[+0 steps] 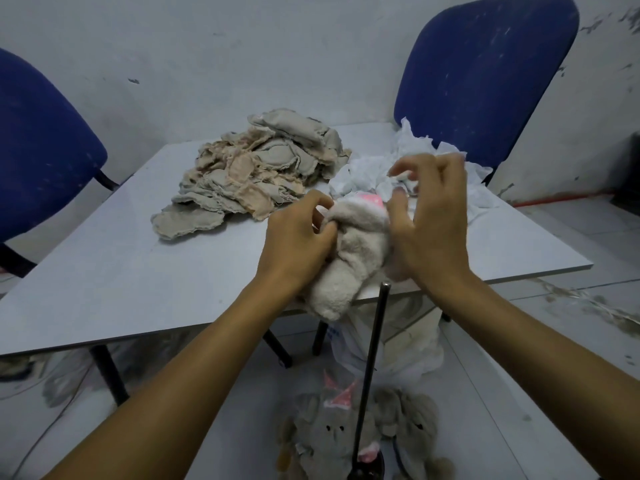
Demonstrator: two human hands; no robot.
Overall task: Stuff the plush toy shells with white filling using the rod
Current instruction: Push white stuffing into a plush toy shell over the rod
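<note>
Hands meet at the near edge of the desk point(104, 282): the left hand point(298, 237) pinches the cream plush toy shell point(353, 251) with curled fingers, while the right hand point(429, 216) grips its other side, fingers bent. White filling point(367, 171) lies by the right edge, flat shells point(256, 171) are piled mid-desk. The black rod point(370, 368) stands upright just below the near edge, above finished plush toys point(363, 434) on the floor.
</note>
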